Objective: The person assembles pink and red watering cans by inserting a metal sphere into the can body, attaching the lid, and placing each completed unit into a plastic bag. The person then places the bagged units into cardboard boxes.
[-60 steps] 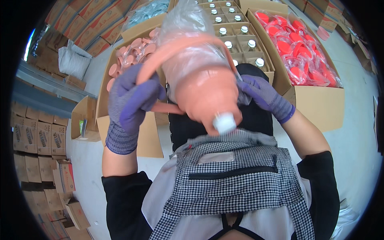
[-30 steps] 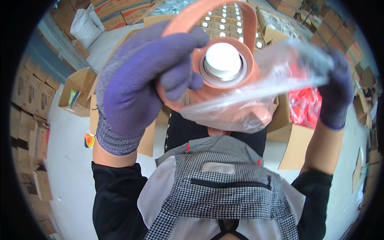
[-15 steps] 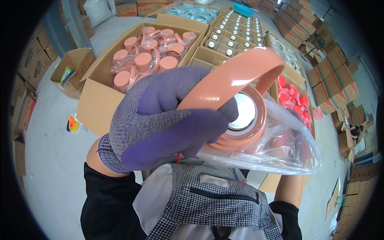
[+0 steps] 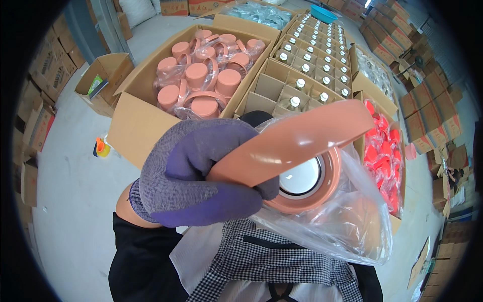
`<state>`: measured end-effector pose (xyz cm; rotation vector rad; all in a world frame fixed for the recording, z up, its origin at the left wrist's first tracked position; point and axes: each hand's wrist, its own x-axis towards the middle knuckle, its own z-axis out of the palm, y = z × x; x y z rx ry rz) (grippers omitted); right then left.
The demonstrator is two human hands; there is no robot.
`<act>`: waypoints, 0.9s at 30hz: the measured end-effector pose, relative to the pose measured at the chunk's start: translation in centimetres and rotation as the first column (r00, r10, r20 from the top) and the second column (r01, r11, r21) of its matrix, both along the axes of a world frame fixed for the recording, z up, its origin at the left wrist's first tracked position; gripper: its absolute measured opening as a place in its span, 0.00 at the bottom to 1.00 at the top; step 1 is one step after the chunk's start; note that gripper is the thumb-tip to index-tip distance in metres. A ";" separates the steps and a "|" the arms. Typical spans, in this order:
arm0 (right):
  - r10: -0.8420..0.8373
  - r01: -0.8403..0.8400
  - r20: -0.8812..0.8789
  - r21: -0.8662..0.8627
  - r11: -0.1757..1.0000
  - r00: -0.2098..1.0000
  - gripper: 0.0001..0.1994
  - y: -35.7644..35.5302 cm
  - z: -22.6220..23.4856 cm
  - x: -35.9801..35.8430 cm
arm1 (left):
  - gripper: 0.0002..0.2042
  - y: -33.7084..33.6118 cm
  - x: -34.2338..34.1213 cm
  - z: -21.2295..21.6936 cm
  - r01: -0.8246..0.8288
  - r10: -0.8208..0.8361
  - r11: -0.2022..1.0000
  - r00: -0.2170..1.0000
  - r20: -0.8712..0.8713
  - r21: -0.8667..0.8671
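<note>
Your gloved left hand is curled tight around the handle of a pink jug, fingers and thumb closed on it. The jug is held up on the near side of the carton of pink cups, off toward the right, its ring-shaped mouth turned up toward you and a shiny pale disc inside it. A clear plastic bag hangs about the jug's lower right. You cannot see your right hand, so its grip cannot be told.

Around that carton of pink cups spreads a pale grey floor. Just to its right stands a divided carton of bottles with white caps; farther right, a carton of bagged red pieces. Beyond its far side is a box of bagged bluish pieces, and a blue basin sits farther to the right. On its left are a small open box, an orange-and-yellow item and a blue-grey pillar. Stacked brown boxes rise well to its right.
</note>
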<state>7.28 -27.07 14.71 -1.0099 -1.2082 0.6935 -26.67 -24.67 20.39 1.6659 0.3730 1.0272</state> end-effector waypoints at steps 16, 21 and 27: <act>-0.031 0.025 0.085 0.068 0.997 0.996 0.11 0.9 4.6 -0.2 | 0.25 0.8 0.9 -1.1 -0.019 0.002 0.942 0.999 0.051 0.335; -0.056 0.046 0.101 0.106 0.993 0.993 0.09 0.8 6.5 -0.1 | 0.26 1.6 1.3 -0.5 -0.048 0.031 0.779 0.999 0.037 0.625; -0.084 0.068 0.095 0.154 0.986 0.992 0.07 0.5 8.9 0.5 | 0.21 1.2 -0.1 0.3 0.163 -0.157 0.981 0.986 -0.057 0.103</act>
